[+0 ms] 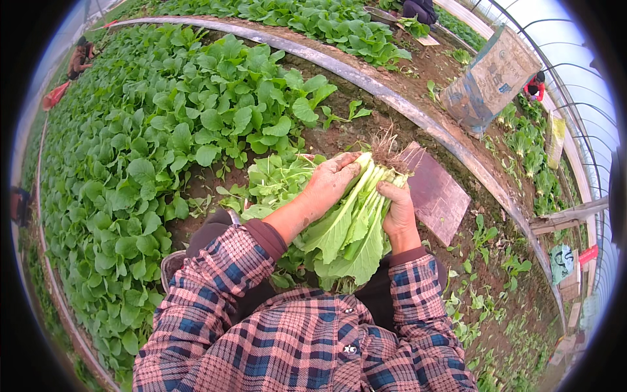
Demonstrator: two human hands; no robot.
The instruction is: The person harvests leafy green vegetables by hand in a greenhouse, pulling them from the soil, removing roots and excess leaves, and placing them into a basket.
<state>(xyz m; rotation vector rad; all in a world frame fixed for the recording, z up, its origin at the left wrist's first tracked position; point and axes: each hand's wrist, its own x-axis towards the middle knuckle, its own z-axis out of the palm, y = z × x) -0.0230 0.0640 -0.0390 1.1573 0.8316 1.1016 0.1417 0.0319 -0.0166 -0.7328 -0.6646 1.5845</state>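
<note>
Between my two hands is a bunch of leafy greens (360, 215), its roots (389, 154) pointing away from me and its leaves hanging toward my lap. Soil clings to the tangled roots. My left hand (333, 179) wraps the stems on the left side, just below the roots. On the right, my right hand (397, 208) grips the same bunch with the thumb across the stems. Both hands are smeared with soil. A pile of loose greens (279, 179) lies on the ground beyond my left forearm, partly hidden by it.
Dense rows of growing greens (147, 147) fill the left side. A flat reddish board (436, 193) lies right of my hands. Past it curves a pale hose-like strip (362, 81). A large woven sack (492, 81) stands beyond. People (78, 59) crouch farther off under the greenhouse frame.
</note>
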